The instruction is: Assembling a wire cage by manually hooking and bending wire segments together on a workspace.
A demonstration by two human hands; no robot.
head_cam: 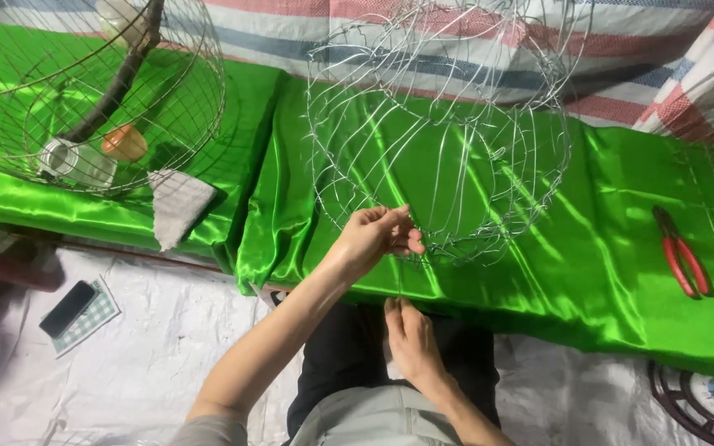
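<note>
- Head view, looking down on both hands.
- Left hand [375, 234]: arm reaches up & fwd from lower left, forearm bare, wrist bent; fingers curled, tips pinched on the lower rim of the wire basket frame [444, 132].
- Right hand [411, 339]: lower, close to the body, over the lap; fingers drawn together, tips pointing up, pinching a thin wire strand [397, 285] that runs up toward the left hand. Strand is hard to see.
- Wire basket frame: bare silver wire, round, open-meshed, tilted on the green satin cloth [588, 272]; just above & beyond the left hand. Nothing inside it.
- Well to the left of both hands: a bigger round wire cage [183, 107] on the same cloth. Inside: a dark branch [117, 83], a white cup [76, 161], an orange cup [124, 142].
- Grey rag [177, 205] hangs over the cloth edge below that cage.
- Far right of the hands: red-handled pliers [683, 254] flat on the cloth.
- Lower left, on white floor sheet [167, 347]: dark phone [68, 308] lying on a checked pad [88, 318].
- Behind the frame: striped fabric [456, 49].
</note>
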